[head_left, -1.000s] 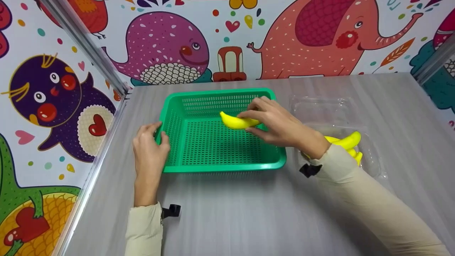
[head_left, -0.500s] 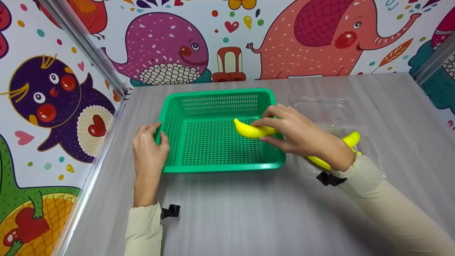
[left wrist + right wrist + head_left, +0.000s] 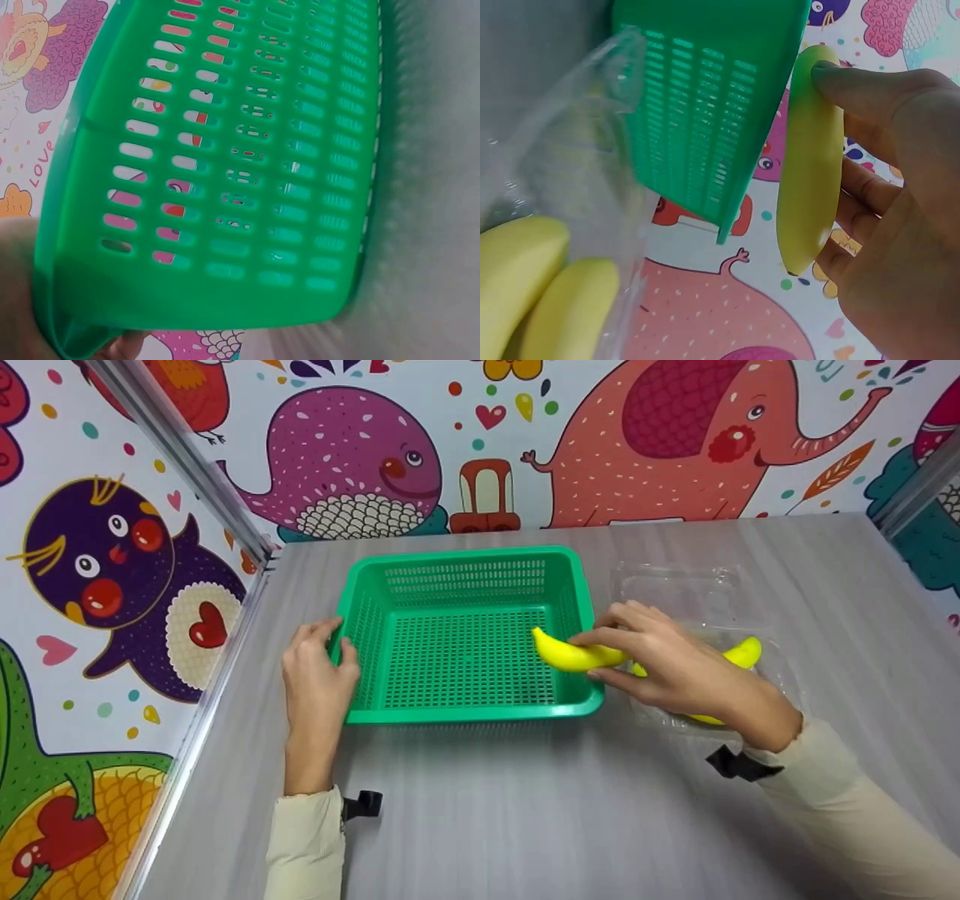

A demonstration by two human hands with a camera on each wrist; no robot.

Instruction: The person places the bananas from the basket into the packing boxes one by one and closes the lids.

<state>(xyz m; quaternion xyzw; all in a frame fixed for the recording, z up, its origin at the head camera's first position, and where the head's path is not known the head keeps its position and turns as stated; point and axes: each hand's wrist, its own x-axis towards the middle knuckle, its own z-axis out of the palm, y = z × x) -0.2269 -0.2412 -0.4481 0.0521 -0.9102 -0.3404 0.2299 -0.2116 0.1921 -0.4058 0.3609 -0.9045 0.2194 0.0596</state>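
Note:
My right hand (image 3: 667, 664) pinches a yellow banana (image 3: 571, 655) between thumb and fingers, over the right rim of the green basket (image 3: 465, 712). The right wrist view shows the banana (image 3: 810, 165) from its side, with the thumb near its greenish end. At the basket's left side, my left hand (image 3: 319, 682) grips the rim, thumb and fingers on either side of it. The left wrist view is mostly filled by the slotted basket wall (image 3: 217, 300). More bananas (image 3: 744, 652) lie in a clear plastic container (image 3: 787, 701) beneath my right hand, which partly covers them.
The container's clear lid (image 3: 679, 589) lies folded back behind it, right of the basket. Pale grey tabletop (image 3: 465, 810) stretches in front of the basket. Printed panels (image 3: 345, 450) stand at the back and left, joined by a metal post (image 3: 202, 457).
My right hand has moved right and nearer to me with the banana, from over the basket's inside to its right rim. My left hand has stayed on the basket.

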